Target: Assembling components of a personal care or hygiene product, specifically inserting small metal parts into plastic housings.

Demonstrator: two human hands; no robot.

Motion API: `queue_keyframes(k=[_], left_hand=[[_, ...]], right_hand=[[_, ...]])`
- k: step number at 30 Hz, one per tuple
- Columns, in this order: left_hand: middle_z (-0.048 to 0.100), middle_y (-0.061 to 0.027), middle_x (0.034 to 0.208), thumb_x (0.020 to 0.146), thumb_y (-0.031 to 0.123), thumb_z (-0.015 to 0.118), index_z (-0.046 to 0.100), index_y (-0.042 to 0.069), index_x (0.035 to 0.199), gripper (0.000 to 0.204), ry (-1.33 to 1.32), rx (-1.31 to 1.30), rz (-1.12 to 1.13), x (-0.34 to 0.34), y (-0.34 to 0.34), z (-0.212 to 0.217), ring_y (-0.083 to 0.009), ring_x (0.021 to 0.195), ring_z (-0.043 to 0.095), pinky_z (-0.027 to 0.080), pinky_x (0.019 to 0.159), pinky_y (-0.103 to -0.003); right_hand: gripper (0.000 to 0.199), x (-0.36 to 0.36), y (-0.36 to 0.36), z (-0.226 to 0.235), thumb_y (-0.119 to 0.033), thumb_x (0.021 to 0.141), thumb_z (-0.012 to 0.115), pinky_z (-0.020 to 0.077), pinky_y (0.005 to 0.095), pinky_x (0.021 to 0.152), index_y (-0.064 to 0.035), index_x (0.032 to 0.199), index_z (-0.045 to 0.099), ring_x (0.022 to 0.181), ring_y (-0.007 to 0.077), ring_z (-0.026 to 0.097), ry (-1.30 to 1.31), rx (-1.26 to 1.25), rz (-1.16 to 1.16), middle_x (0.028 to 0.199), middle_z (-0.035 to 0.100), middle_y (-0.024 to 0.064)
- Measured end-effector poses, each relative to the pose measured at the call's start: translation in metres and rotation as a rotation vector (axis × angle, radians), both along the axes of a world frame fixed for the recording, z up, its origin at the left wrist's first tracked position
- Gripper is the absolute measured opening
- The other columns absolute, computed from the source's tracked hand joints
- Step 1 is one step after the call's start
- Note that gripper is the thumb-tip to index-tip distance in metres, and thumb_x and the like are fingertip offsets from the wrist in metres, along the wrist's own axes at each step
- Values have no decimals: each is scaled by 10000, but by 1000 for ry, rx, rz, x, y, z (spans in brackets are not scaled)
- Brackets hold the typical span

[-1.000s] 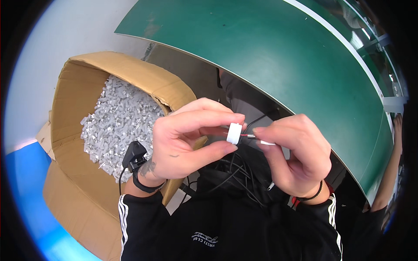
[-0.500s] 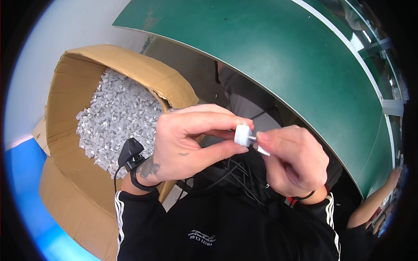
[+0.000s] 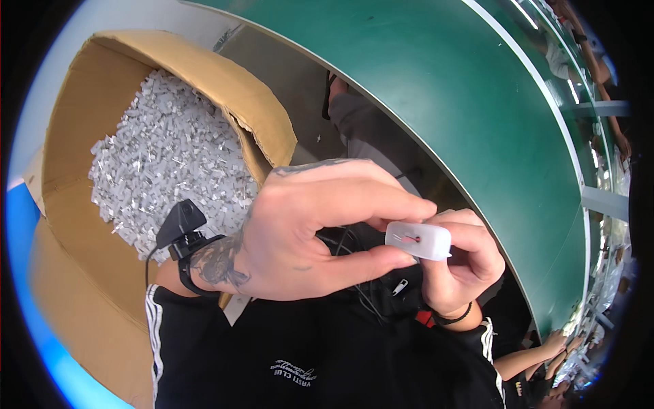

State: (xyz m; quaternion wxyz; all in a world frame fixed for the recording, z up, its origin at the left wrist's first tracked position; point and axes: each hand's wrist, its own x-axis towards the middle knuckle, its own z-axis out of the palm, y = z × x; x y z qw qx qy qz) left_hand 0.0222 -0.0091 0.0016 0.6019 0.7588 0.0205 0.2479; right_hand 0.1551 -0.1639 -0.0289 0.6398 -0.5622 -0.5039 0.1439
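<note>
A small white plastic block [image 3: 434,248] with rounded edges is pinched between the thumb and forefinger of my left hand [image 3: 320,228]. Its visible face has a dark hole with a thin reddish streak and fine metal-looking lines beside it. My right hand [image 3: 470,255] is closed on the block's far right side, fingers curled behind it. Whatever else those fingers hold is hidden. On my left wrist is a black strap carrying a small black device [image 3: 182,228].
At the left stands a large open cardboard box [image 3: 75,136] with a heap of small white plastic pieces [image 3: 177,150] inside. A long green table [image 3: 463,102] curves along the far right side. Other people's hands [image 3: 555,344] are by its lower right edge.
The block has been turned, so its holed face shows and the metal shaft is out of sight. Both hands have come closer together. The box and table have shifted in view.
</note>
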Motion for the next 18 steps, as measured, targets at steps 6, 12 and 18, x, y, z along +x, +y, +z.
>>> queue_keyframes(k=[6, 12, 18], left_hand=[[665, -132, 902, 693, -39, 763, 696, -37, 955, 270, -69, 18, -53, 5, -3, -8, -202, 752, 643, 495, 622, -267], [662, -115, 897, 709, -46, 751, 700, -29, 951, 247, -67, 15, -39, 3, -7, -13, -194, 728, 637, 489, 597, -263], [653, -101, 868, 692, -45, 765, 701, -16, 944, 261, -61, 13, -24, 7, -12, -13, -188, 714, 633, 486, 580, -265]], right_hand=[[125, -3, -10, -16, 66, 738, 670, 455, 215, 536, 58, 862, 660, 607, 125, 588, 213, -10, 17, 782, 658, 141], [104, -7, -16, -20, 43, 766, 677, 457, 211, 554, 54, 868, 661, 632, 116, 593, 361, -41, 27, 802, 656, 131], [99, -9, -17, -21, 52, 766, 673, 457, 215, 559, 48, 864, 658, 641, 123, 597, 484, -20, 19, 797, 645, 132]])
